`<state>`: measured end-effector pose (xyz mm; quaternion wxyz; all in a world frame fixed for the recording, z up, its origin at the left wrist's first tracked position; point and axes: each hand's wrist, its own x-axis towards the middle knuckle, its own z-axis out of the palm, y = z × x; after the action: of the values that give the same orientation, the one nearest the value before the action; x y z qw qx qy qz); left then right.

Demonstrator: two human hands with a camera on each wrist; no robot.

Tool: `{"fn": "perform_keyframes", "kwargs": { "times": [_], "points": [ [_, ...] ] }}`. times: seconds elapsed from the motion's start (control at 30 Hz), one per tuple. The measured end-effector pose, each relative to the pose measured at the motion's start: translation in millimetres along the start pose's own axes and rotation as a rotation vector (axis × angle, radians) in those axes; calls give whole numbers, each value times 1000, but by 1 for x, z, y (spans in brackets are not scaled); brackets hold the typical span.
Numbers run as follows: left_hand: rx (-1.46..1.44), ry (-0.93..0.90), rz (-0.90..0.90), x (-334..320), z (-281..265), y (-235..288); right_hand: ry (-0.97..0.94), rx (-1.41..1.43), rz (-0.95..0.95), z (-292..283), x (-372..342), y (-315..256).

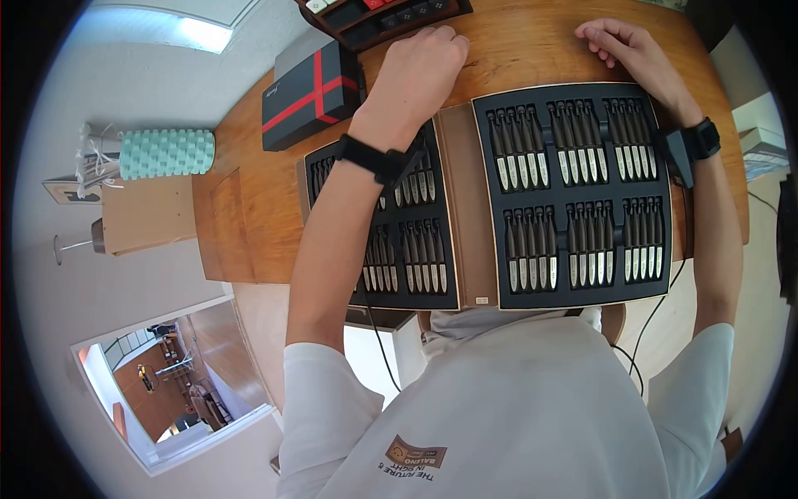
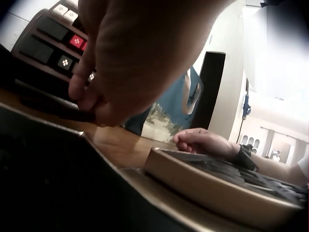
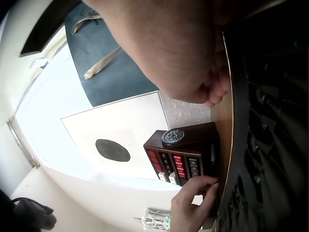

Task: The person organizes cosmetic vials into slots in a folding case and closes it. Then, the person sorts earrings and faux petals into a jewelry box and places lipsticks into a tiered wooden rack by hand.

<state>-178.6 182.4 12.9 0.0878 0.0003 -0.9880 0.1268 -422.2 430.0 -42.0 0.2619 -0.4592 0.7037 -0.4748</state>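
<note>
Past the upper edge of the long case, my left hand (image 1: pixel 424 73) is bent down with fingers curled, close to a dark wooden rack. Its fingertips pinch the end of a dark slender piece (image 2: pixel 58 108) low over the table, largely hidden by the hand from above. My right hand (image 1: pixel 623 46) rests loosely curled beyond the case's far right corner, holding nothing. Between my forearms lies the opened two-part case (image 1: pixel 489 187), its black trays filled with rows of slender dark pieces (image 1: pixel 524 158) with silvery lower ends. My left forearm covers part of the left tray.
The rack (image 3: pixel 193 133) with red, black and white square pieces stands at the back. Left of my left hand is a black box (image 1: pixel 299 98) with red ribbon. A blue bag (image 3: pixel 96 63) stands behind. A mint foam roller (image 1: pixel 166 153) is at far left.
</note>
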Motion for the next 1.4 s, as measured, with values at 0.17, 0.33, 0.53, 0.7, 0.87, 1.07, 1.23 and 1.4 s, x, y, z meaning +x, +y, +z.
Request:
{"fn": "perform_keyframes", "kwargs": {
  "times": [0.17, 0.33, 0.53, 0.7, 0.87, 1.07, 1.23, 1.4],
  "points": [
    [-323, 305, -54, -43, -61, 4, 18, 38, -16, 3, -5, -6],
    [-647, 134, -496, -136, -120, 1, 101, -99, 196, 5, -9, -44],
    [-908, 29, -977, -249, -120, -1, 25, -48, 46, -3, -2, 4],
    [-983, 3, -1190, -284, -122, -2, 103, -29, 130, 3, -6, -9],
    [-1163, 257, -1014, -289, -135, 1, 76, -19, 114, -3, -4, -6],
    [-1010, 193, -1082, -314, -151, -3, 75, -50, 138, -2, -4, -5],
    [-833, 9, -960, -306, -146, -1, 79, -54, 144, 0, -3, -6],
    [-729, -65, -869, -294, -133, -2, 79, -36, 148, -3, -3, -2]
  ]
}}
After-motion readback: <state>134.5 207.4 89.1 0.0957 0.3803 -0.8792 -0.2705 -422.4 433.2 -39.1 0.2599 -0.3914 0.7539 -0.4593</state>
